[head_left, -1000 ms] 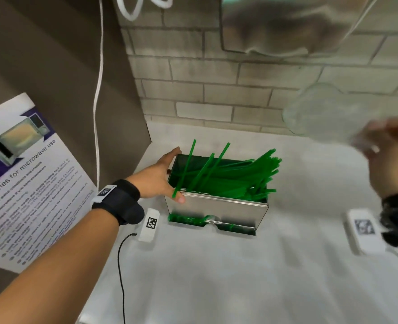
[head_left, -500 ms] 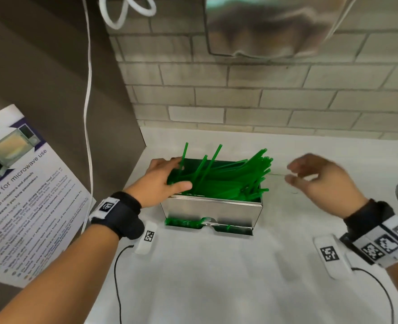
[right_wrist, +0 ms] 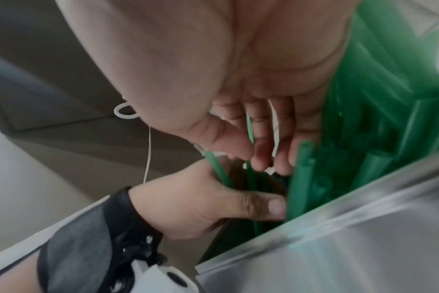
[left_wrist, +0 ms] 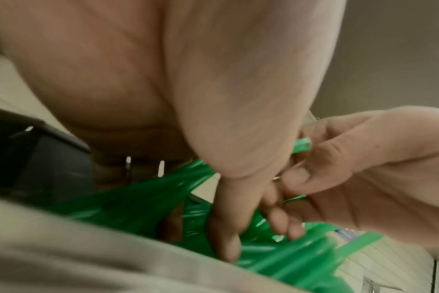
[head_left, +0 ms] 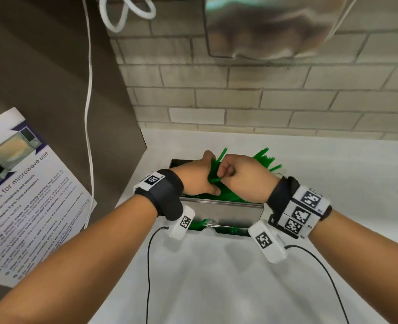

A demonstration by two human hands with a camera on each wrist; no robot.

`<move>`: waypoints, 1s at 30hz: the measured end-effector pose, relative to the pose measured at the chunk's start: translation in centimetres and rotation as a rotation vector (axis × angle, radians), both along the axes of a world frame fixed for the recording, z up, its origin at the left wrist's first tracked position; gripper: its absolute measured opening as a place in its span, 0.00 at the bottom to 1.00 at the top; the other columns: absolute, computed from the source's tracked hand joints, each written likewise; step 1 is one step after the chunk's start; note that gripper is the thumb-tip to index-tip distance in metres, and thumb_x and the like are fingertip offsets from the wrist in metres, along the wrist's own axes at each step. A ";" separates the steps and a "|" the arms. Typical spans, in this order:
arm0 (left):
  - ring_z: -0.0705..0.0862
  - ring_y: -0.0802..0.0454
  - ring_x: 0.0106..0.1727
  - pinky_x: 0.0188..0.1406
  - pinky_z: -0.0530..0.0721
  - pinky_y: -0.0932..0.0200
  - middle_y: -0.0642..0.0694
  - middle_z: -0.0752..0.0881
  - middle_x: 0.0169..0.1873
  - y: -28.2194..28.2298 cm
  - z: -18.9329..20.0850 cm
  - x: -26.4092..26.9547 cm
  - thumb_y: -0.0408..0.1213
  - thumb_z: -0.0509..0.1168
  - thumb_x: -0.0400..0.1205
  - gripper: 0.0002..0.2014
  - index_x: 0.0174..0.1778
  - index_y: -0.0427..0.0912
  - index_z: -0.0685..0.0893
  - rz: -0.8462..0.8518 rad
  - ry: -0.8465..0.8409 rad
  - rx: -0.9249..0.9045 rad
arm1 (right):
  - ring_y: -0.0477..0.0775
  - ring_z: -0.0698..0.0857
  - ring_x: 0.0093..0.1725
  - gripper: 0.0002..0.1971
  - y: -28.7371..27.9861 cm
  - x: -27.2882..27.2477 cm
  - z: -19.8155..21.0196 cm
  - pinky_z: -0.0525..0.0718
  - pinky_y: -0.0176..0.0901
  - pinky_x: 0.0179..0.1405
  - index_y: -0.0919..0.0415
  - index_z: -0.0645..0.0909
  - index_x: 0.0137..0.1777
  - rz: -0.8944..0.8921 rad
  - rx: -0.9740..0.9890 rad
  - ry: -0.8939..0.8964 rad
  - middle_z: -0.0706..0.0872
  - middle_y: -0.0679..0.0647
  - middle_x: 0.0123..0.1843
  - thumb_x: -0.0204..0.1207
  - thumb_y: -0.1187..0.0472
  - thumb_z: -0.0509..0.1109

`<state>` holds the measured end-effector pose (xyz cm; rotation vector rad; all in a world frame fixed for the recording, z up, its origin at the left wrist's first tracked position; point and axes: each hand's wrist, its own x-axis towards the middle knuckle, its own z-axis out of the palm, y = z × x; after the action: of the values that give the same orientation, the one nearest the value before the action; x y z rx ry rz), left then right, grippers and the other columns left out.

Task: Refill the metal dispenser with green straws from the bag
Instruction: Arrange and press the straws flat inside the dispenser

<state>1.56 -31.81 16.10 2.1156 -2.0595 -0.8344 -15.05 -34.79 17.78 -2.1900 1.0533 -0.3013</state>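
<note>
We have lots of green straws (head_left: 226,195) in the metal dispenser (head_left: 221,212) already. Our left hand (head_left: 198,177) and right hand (head_left: 244,178) pinch stray straws with curled fingers (right_wrist: 261,156), and we think they need laying flat.

Black wrist straps (head_left: 167,195) with white coded tags (head_left: 306,210), bare forearms, thin black cables (head_left: 147,277).

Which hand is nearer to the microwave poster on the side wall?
Left. The left hand is in the green straws on the poster side of the metal dispenser; the right hand is beyond it.
</note>
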 end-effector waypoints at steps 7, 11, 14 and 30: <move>0.84 0.56 0.47 0.53 0.76 0.58 0.50 0.90 0.46 1.0 -0.1 2.7 0.45 0.62 0.90 0.08 0.46 0.51 0.83 0.060 0.275 -0.014 | 0.53 0.86 0.43 0.01 -0.9 -0.2 1.0 0.80 0.38 0.35 0.55 0.83 0.46 0.022 0.042 0.039 0.85 0.46 0.40 0.78 0.60 0.70; 0.83 0.56 0.52 0.58 0.76 0.59 0.55 0.86 0.47 2.5 0.4 4.3 0.51 0.56 0.91 0.15 0.50 0.50 0.86 0.123 0.475 -0.080 | 0.56 0.91 0.37 0.19 -0.3 0.1 1.6 0.91 0.51 0.39 0.55 0.82 0.49 -0.069 0.142 -0.145 0.91 0.54 0.41 0.79 0.38 0.68; 0.81 0.52 0.66 0.73 0.73 0.54 0.53 0.84 0.58 3.1 -0.1 4.9 0.62 0.57 0.85 0.21 0.54 0.52 0.87 0.058 0.449 -0.040 | 0.59 0.89 0.34 0.12 -0.6 0.1 2.1 0.92 0.61 0.42 0.60 0.82 0.47 -0.122 0.181 -0.323 0.90 0.61 0.40 0.82 0.50 0.71; 0.85 0.46 0.60 0.63 0.82 0.53 0.45 0.87 0.61 1.6 -1.9 -1.9 0.53 0.70 0.83 0.24 0.69 0.40 0.82 -0.261 0.069 0.044 | 0.52 0.88 0.35 0.05 -2.7 -1.0 2.5 0.89 0.49 0.42 0.60 0.87 0.48 -0.051 0.141 -0.157 0.93 0.59 0.41 0.77 0.59 0.74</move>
<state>-0.33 -30.20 14.16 1.8334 -2.3334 -0.9756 -16.07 -37.52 20.25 -1.9821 1.0129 -0.4032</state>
